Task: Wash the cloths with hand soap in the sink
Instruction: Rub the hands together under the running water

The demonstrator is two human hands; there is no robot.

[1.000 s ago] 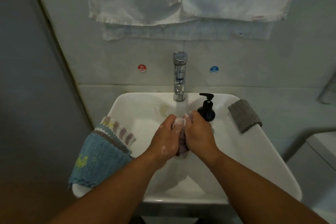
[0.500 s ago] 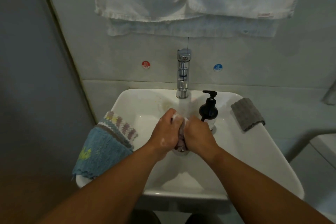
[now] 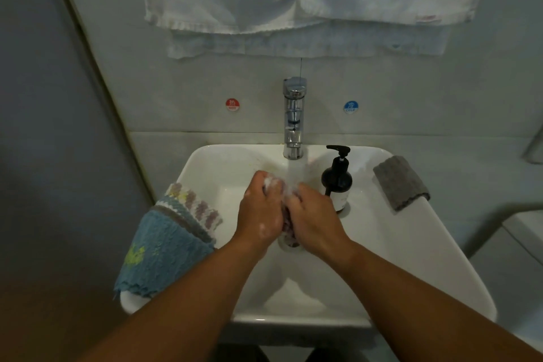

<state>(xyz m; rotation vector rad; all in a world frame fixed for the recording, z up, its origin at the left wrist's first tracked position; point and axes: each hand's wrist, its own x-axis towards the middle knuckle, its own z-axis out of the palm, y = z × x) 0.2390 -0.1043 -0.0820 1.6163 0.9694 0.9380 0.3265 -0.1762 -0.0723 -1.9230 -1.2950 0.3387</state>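
Evidently, the cloth (image 3: 289, 233) is clamped between the left hand (image 3: 260, 211) and right hand (image 3: 316, 220), pressed together beneath the tap (image 3: 293, 117) at the sink's (image 3: 426, 258) middle, so suds are drained.

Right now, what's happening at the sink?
A person is washing a small soapy cloth, gripped between the left hand and right hand over the sink, under water running from the tap. A blue cloth hangs over the left rim and a grey cloth lies on the right rim. The soap bottle stands beside the tap, untouched.
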